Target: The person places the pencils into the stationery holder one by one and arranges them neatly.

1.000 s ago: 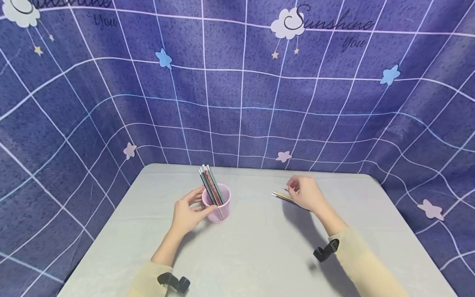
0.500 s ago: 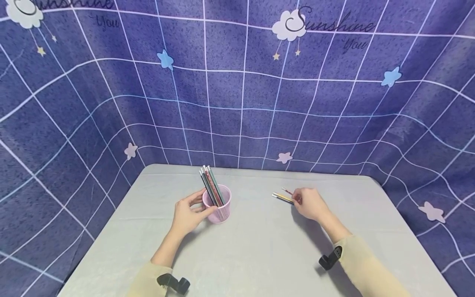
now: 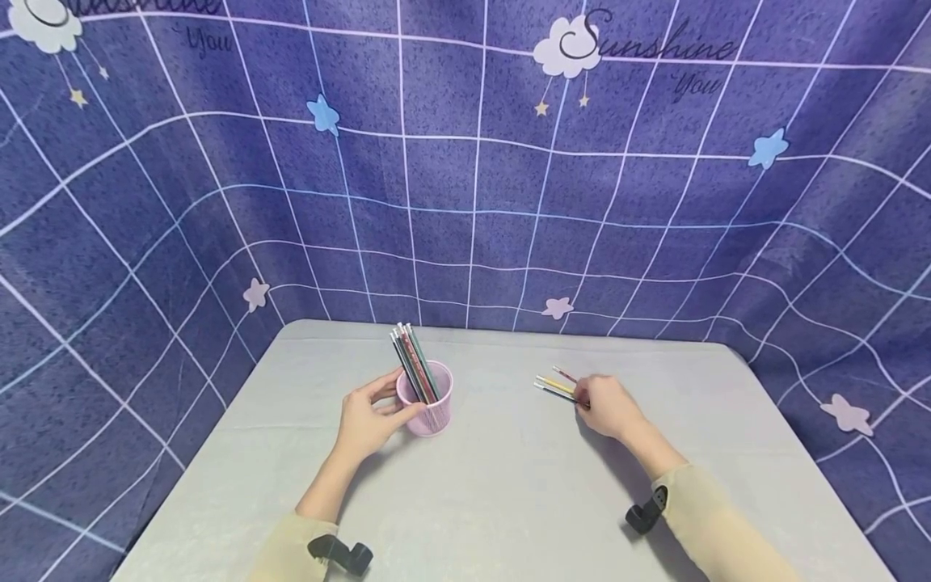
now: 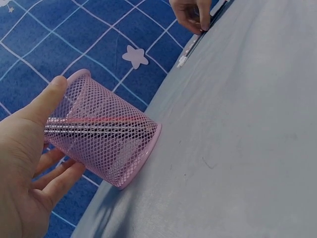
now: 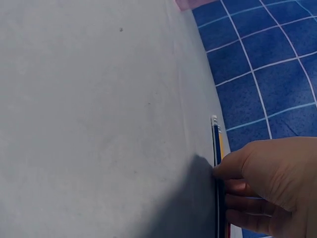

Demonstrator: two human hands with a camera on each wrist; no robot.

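My left hand (image 3: 367, 420) grips a pink mesh pencil cup (image 3: 439, 419), thumb at the rim and fingers around the far side. Several pencils (image 3: 411, 364) with white ends lean in the cup toward the left. To the right, my right hand (image 3: 609, 406) bends over three loose pencils lying on the table. The dark blue pencil (image 5: 217, 144) is pinched between its thumb and fingers. Beside that one lies a yellow pencil (image 3: 550, 384), and a dark red pencil (image 3: 562, 373) lies farthest back. The hand covers the pencils' other ends.
A grey cloth covers the table (image 3: 480, 501). Behind and at both sides hangs a blue-purple curtain (image 3: 444, 186) with grid lines, stars and clouds. A dark camera mount (image 3: 342, 554) is worn at the left wrist, another camera mount (image 3: 647, 511) at the right.
My right hand has come from the dark red pencil toward the near side, onto the dark blue one. The three pencils have fanned apart. My left hand and the cup stay put.
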